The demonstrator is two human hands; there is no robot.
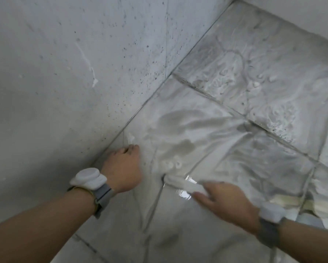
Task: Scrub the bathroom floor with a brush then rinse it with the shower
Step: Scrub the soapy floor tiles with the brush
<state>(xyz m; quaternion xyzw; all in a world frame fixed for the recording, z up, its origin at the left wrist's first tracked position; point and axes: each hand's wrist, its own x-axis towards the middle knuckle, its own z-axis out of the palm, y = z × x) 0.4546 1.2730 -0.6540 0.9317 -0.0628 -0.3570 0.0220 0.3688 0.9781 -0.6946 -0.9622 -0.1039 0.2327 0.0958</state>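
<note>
Right now you are crouching low over a corner, and the speckled wall point(64, 63) is filling the left of your view, dotted with dark splashes and one pale streak of foam. Your left hand point(124, 168) is resting on the floor tiles point(197, 114) just beside the joint where wall and floor meet; its fingers are curled under and holding nothing that I can see, so it is most likely propping your weight while you lean in. A white puck-shaped device on a grey strap point(91, 179) is sitting on that wrist.

Moving right, the white scrubbing brush point(180, 182) is lying low against the wet tile, its head pointing towards your left hand, beside a grout line. Your right hand point(223, 198) is gripping its handle, blurred by motion, so you appear to be mid-stroke. Soapy swirls are covering the tiles beyond, which suggests the scrubbing is well along while the rinsing is not yet begun. Farther right, a second wrist device point(272, 212) is showing, and dark grime is lingering in the grout lines point(254, 122). No shower head is in view.
</note>
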